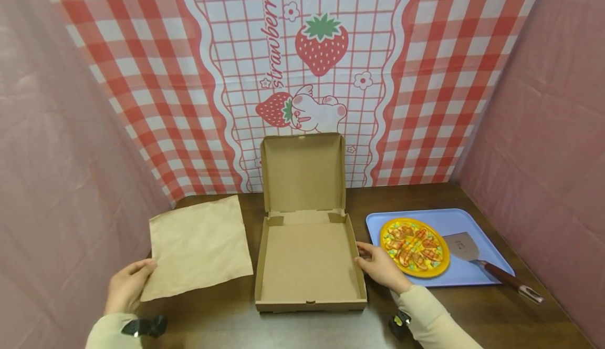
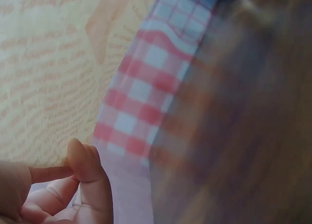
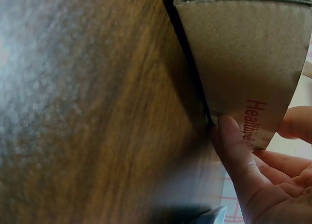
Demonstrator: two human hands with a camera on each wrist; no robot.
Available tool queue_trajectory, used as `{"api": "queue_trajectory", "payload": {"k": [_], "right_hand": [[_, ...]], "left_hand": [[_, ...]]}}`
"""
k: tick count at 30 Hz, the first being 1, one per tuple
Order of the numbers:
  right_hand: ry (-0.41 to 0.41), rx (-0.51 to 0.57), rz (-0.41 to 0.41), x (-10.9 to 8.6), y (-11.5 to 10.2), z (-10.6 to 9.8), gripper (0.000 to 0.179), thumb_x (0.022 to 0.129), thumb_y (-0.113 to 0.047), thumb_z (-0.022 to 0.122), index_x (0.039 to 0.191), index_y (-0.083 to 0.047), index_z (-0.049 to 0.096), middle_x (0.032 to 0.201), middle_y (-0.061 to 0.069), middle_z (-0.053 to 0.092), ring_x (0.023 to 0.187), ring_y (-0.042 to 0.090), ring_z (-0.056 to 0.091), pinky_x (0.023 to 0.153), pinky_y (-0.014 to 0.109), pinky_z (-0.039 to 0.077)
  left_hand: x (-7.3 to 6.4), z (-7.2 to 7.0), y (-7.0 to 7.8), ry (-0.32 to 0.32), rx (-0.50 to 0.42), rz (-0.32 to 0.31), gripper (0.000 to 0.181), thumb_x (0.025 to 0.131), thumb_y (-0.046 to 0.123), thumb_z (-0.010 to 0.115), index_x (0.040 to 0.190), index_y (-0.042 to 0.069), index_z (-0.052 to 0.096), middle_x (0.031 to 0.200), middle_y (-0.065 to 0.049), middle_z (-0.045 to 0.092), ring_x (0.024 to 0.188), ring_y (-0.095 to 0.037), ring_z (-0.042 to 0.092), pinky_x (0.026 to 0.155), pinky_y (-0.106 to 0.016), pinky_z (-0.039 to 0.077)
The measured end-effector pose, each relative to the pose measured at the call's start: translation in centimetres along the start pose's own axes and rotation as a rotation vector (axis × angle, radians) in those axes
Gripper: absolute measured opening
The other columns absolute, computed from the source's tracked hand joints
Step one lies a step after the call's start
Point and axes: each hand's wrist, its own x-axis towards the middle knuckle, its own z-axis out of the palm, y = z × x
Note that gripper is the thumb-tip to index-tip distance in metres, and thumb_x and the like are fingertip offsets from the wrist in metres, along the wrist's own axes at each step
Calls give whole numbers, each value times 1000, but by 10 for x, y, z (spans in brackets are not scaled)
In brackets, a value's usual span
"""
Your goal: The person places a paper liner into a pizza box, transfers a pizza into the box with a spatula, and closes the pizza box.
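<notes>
My left hand [image 1: 128, 285] pinches the lower left edge of a square sheet of brown paper [image 1: 199, 249], held up at the left. In the left wrist view, faint print covers the paper [image 2: 44, 82], with thumb and forefinger at its edge. At the centre, a cardboard pizza box [image 1: 309, 265] has its lid [image 1: 304, 175] raised and nothing inside. My right hand [image 1: 382, 270] grips the box's right side wall. In the right wrist view, this wall [image 3: 239, 53] carries red lettering, the thumb lies along its outer face, and another finger reaches over the rim.
Right of the box, a blue tray [image 1: 460, 275] bears a toy-like pizza [image 1: 415, 247] with a yellow rim. A pizza server [image 1: 465, 246] lies beside the pizza, its brown handle overhanging the tray. Behind the wooden table [image 1: 227, 322] hangs a strawberry-print cloth [image 1: 321, 49]; pink curtains flank both sides.
</notes>
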Motion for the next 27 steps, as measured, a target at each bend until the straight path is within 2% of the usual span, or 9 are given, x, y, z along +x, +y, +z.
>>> {"api": "queue_trajectory", "payload": {"k": [4, 8, 11, 13, 16, 18, 21, 27], "right_hand": [[0, 2, 5, 1, 1, 0, 45, 91, -1, 60, 130, 18, 50, 113, 32, 65, 100, 36, 68, 77, 33, 58], [-1, 9, 6, 1, 2, 0, 45, 91, 0, 59, 131, 19, 49, 114, 32, 65, 100, 37, 67, 76, 32, 58], [2, 10, 7, 1, 2, 0, 45, 91, 0, 59, 131, 18, 49, 114, 32, 65, 100, 37, 67, 76, 32, 57], [2, 5, 3, 1, 2, 0, 45, 91, 0, 59, 130, 19, 49, 114, 32, 65, 100, 36, 67, 76, 32, 57], [3, 8, 4, 1, 1, 0, 45, 91, 0, 60, 130, 19, 50, 114, 32, 65, 100, 36, 68, 77, 31, 57], [-2, 10, 3, 0, 0, 0, 45, 91, 0, 60, 130, 19, 50, 114, 32, 65, 100, 35, 68, 76, 31, 57], [-7, 17, 7, 0, 0, -1, 45, 91, -1, 61, 130, 19, 49, 115, 32, 65, 100, 34, 68, 76, 31, 57], [-10, 29, 5, 0, 1, -1, 46, 91, -1, 61, 131, 19, 49, 115, 32, 65, 99, 34, 68, 74, 28, 57]], "left_hand": [[-4, 12, 8, -97, -66, -11, 26, 96, 17, 60, 75, 32, 64, 67, 14, 59, 62, -1, 58, 58, -21, 53], [-7, 27, 15, -193, -67, 17, 7, 97, 17, 59, 100, 15, 65, 77, 16, 61, 72, 4, 60, 68, -16, 54], [-9, 40, 18, -239, -48, 39, 18, 97, 16, 58, 113, 7, 61, 84, 18, 60, 81, 6, 59, 76, -13, 53], [-11, 50, 18, -259, -65, 49, 16, 97, 15, 59, 110, 7, 62, 85, 17, 60, 82, 6, 59, 76, -13, 52], [-13, 65, 19, -281, -109, 64, 6, 96, 10, 59, 99, 11, 65, 84, 15, 61, 81, 4, 60, 76, -14, 53], [-14, 75, 19, -299, -137, 75, 8, 96, 7, 59, 95, 12, 65, 84, 14, 61, 80, 3, 60, 76, -16, 53], [-17, 91, 20, -316, -154, 86, 10, 95, 4, 58, 93, 11, 66, 85, 11, 61, 81, 2, 60, 76, -16, 54], [-23, 120, 21, -338, -153, 96, 7, 93, 1, 60, 97, 2, 66, 87, 7, 62, 80, -2, 60, 74, -18, 54]]}}
